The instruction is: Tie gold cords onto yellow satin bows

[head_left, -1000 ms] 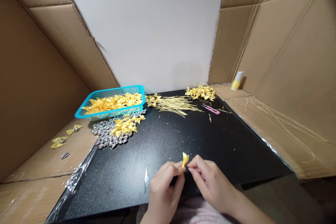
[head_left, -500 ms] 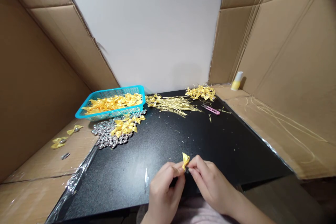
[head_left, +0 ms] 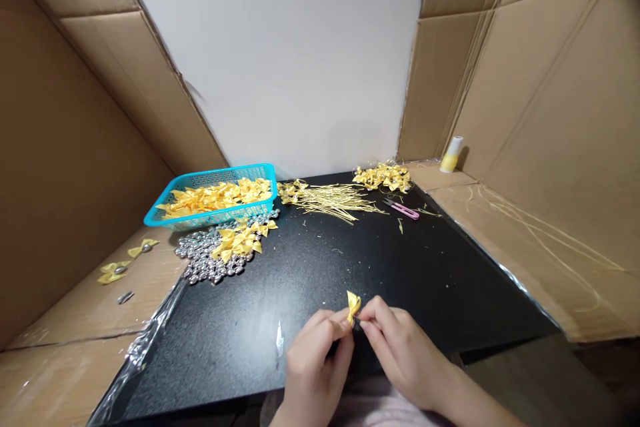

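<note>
Near the front edge of the black tabletop, my left hand [head_left: 320, 357] pinches a small yellow ribbon bow [head_left: 353, 304] between thumb and fingertips. The bow stands tilted upward, with one loop pointing up. Close against its right side, my right hand [head_left: 400, 350] has thumb and forefinger pressed together. Whatever those fingertips grip is too small to make out. A dark, shiny bit shows just under the bow between both hands; its kind is unclear.
A turquoise basket [head_left: 210, 219] of yellow bows stands back left, beside silver beads [head_left: 213, 273] with bows on top. Cut gold cords [head_left: 335, 200], finished-looking bows [head_left: 383, 177] and pink thread snips [head_left: 401, 209] lie at the back. A thread spool [head_left: 451, 155] stands right. Cardboard walls surround the table.
Both hands stay almost in place around the bow. My right fingertips have shifted very slightly; nothing else has visibly moved.
</note>
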Demonstrator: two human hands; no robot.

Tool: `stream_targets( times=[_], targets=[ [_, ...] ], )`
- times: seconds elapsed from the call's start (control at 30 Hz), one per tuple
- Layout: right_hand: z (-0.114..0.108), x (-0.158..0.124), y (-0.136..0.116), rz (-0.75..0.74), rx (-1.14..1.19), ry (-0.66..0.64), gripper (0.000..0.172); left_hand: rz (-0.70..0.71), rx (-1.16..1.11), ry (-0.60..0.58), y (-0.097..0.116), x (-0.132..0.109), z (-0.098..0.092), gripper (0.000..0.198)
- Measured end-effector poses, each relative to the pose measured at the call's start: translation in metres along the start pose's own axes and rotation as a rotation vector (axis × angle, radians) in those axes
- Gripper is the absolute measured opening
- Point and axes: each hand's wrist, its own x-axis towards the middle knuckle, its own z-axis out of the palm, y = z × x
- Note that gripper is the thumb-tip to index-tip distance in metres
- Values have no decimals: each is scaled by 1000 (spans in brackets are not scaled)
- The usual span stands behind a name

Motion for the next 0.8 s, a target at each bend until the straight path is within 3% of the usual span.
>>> stream_targets(
  times=[0.37,0.6,0.8],
  targets=[
    [9,1,-8,108,144,47,14,100,69,-31,3,0,5,26],
    [3,4,-9,176,195,154,3,-182,-62,61,2,-1,1,16],
    [-2,8,-9,87,168,105,21,-306,-142,62,-1,-1,0,13]
  ],
)
